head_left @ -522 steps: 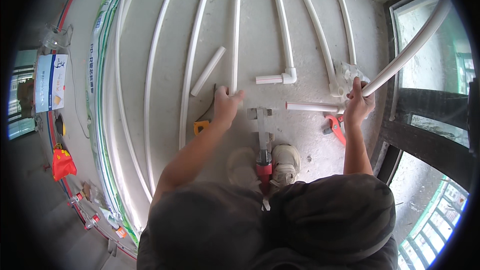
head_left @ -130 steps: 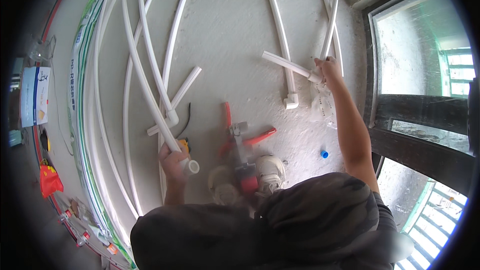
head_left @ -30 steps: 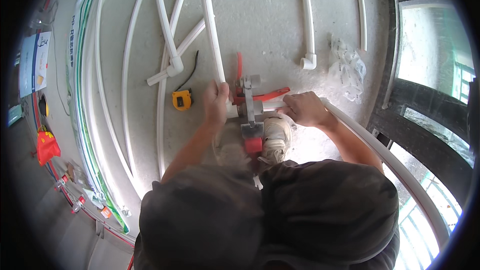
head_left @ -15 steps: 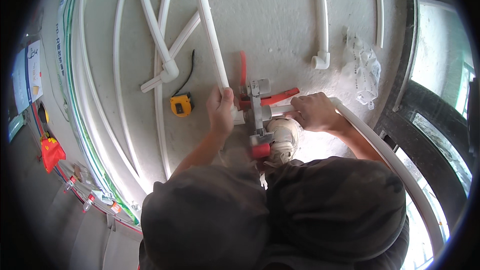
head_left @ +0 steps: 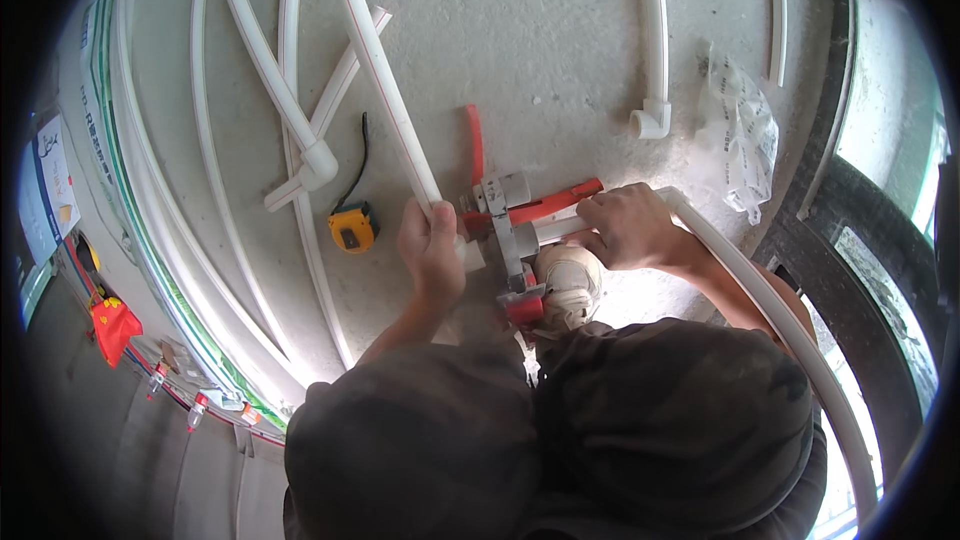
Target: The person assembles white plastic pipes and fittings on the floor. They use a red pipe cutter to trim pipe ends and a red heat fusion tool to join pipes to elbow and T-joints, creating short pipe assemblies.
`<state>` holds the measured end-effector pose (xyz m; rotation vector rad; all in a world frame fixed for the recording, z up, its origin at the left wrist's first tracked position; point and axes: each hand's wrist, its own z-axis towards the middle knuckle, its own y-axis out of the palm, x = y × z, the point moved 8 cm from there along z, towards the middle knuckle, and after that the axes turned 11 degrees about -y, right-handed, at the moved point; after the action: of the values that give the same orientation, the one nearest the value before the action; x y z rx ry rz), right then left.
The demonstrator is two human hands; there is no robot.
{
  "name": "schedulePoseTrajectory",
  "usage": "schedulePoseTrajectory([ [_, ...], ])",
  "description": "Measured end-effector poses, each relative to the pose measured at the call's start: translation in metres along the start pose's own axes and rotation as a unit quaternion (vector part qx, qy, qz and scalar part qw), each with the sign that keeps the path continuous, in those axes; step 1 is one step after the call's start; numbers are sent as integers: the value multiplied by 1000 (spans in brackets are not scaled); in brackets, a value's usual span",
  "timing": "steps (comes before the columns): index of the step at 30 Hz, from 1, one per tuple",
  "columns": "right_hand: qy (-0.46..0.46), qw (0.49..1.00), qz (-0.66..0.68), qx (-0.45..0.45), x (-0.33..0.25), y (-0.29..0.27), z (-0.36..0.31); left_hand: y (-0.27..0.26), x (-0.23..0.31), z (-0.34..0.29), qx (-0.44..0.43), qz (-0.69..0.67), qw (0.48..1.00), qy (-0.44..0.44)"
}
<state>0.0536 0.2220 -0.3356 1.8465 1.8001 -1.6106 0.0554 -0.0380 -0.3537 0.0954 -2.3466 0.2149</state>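
Note:
My left hand [head_left: 433, 252] is closed round the lower end of a long white plastic pipe [head_left: 372, 58], where a white fitting meets the heating head of a pipe welding tool [head_left: 507, 230]. On the other side of that head, my right hand [head_left: 630, 228] grips a short white pipe piece [head_left: 563, 229] whose end is at the head. From beside this hand a longer white pipe [head_left: 775, 310] runs back past my right forearm. Red parts, one a long red handle [head_left: 556, 201], show about the tool. My shoe [head_left: 570, 280] is right beside it.
A yellow tape measure [head_left: 354, 229] lies left of my left hand. Several white pipes [head_left: 215, 155] lie on the floor, one with an elbow [head_left: 652, 119] at its end. A crumpled clear plastic bag [head_left: 738, 140] lies at the right, near a dark frame [head_left: 850, 270].
The view has shifted slightly. The welding tool leans a little more, and the long pipe in my left hand slants further left. Both hands keep their grip.

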Motion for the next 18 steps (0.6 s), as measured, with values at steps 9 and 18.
schedulePoseTrajectory([
  [9, -5, 1000, 14, -9, -3, 0, 4, -2, -11, 5, -23, -21, 999, -24],
  [18, -7, 1000, 4, 7, -9, -1, 4, 1, -20, 12, -83, -65, 994, -27],
])
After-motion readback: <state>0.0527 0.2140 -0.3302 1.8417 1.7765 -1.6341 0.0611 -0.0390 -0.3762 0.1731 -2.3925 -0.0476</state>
